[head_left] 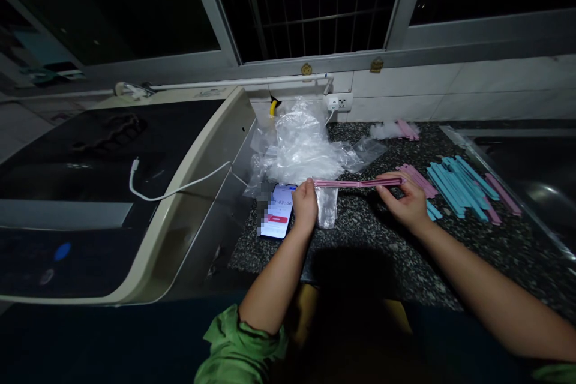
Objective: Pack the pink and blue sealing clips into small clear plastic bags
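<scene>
While left grip pinches pink strips, right grip closed on them

One head-worn cam here, looking forward and down over the speckled counter, close enough that the left forearm pokes in from 7 o'clock, the right forearm from 4. Pretty wide view btw: window up at 12, sink out at 3, dark-lidded appliance at 9.
</scene>
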The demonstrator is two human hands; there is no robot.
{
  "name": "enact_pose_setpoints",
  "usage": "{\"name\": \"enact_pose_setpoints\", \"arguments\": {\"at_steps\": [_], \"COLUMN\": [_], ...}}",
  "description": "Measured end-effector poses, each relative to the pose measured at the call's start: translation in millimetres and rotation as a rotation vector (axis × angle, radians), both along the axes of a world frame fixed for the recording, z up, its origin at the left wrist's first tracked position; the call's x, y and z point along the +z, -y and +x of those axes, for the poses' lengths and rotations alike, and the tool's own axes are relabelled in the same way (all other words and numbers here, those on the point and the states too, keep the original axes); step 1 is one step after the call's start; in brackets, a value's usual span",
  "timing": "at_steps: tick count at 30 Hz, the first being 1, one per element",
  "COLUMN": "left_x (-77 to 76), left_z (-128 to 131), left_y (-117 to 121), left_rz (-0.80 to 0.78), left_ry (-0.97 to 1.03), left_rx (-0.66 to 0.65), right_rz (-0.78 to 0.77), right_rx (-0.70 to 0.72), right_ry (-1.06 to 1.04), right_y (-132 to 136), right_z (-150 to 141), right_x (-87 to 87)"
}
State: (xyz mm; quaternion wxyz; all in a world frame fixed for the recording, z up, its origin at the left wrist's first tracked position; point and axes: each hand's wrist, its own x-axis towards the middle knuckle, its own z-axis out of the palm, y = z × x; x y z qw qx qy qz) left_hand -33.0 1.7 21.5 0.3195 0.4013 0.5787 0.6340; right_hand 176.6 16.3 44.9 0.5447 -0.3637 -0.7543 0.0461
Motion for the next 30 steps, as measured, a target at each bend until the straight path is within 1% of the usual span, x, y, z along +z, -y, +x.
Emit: {"name": "enact_pose_setpoints", "arguments": {"at_steps": [4,8,13,20,25,30], "left_x": [1.6,1.5,-1.1,-5.0,-6.1,-7.2], "left_z": [0.4,0.4,0.7,0.2,-0.2,-0.2], "left_y": [0.6,0.1,-1.3,-2.2,-2.2,-3.2], "left_rz": [0.006,0.007,0.006,0.022,0.025,0.031], "left_ry": [0.018,0.039,0.077,0.111,0.142,0.189], "left_rx": [0.007,0.004,-0.004,-0.035,-0.047,-0.061], "right_rz": [-0.041,-0.122,-0.206,-0.242,-0.299,-0.349], "right_rx": [-0.011,-0.025,0.002,0.01,0.024,0.048], "right_ry": [-0.027,-0.087,-0.172,-0.249,-0.309,-0.317], "right_y": [0.1,-2.6,-6.6,-8.8,-12.7,-15.8], "right_z": [1.3,3.9,5.9,6.6,9.6,11.6], "right_x": [-0.9,-6.6,-11.4,-10.7,-13.4,-16.0]}}
